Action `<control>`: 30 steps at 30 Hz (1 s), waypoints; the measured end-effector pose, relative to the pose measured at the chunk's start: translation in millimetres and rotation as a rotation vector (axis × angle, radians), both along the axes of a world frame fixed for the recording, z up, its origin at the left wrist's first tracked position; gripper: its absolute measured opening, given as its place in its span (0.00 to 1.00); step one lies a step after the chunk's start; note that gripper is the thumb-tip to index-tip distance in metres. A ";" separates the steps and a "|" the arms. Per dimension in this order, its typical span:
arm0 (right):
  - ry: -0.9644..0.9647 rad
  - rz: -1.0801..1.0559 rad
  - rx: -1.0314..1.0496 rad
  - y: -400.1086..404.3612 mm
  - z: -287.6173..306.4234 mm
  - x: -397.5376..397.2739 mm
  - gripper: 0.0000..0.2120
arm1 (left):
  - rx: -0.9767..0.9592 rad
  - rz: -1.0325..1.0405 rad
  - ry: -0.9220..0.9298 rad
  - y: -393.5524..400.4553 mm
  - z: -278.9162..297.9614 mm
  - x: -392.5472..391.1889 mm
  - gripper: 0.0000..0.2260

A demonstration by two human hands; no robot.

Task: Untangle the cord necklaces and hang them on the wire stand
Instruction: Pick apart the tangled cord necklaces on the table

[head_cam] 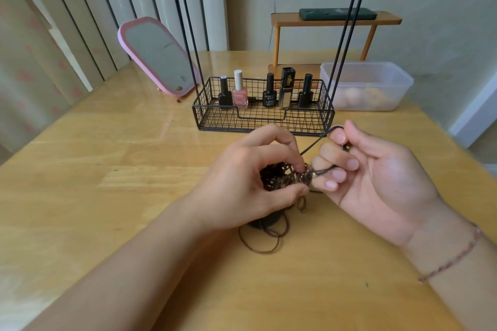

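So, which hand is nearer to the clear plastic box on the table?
The right hand. It is in front of the plastic box, slightly to its left, pinching a dark cord. The left hand grips the cord tangle further left, further from the box.

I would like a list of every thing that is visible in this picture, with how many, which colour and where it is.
cord necklaces: one tangled bundle, brown and black, above the table between both hands; brown loops trail on the table below
wire stand: one, black, table centre, basket base with tall rods
bottles: five, three black, one pink, one gold and black, inside the basket
mirror: one, pink frame, behind the stand on the left
plastic box: one, clear, right of the stand
small shelf: one, orange wood, by the wall
dark case: one, dark green, on the shelf
table: one, light wood
bracelet: one, pink beads, right wrist
left hand: pinches the bundle
right hand: fingers hold a black cord
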State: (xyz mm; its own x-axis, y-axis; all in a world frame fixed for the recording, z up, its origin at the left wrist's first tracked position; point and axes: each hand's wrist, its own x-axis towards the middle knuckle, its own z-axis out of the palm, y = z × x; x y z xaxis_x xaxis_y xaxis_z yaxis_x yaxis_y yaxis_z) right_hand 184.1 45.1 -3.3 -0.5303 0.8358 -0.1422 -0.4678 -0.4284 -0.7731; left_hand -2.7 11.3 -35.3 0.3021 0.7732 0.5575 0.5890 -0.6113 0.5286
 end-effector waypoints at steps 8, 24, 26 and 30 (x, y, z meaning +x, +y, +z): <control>-0.028 0.027 -0.102 0.4 -1.5 -0.8 0.14 | 0.137 0.263 0.127 0.5 -2.3 -0.4 0.12; -0.083 0.047 -0.023 -1.8 2.4 4.7 0.09 | -0.240 0.011 -0.039 -3.2 3.6 4.8 0.11; -0.026 0.057 -0.034 -1.0 -0.4 5.3 0.09 | -0.277 -0.043 -0.117 -1.6 3.7 5.8 0.12; 0.131 0.129 -0.068 2.1 -12.0 5.0 0.10 | -0.360 -0.134 -0.159 -1.8 4.4 8.7 0.09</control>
State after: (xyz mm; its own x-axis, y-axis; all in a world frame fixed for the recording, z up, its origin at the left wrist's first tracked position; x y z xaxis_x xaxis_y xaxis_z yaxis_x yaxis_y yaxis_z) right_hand 189.1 47.2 -15.3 -0.6503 0.7503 -0.1189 -0.5003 -0.5407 -0.6762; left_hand 6.0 9.5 -30.9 0.3453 0.8870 0.3067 0.4110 -0.4367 0.8002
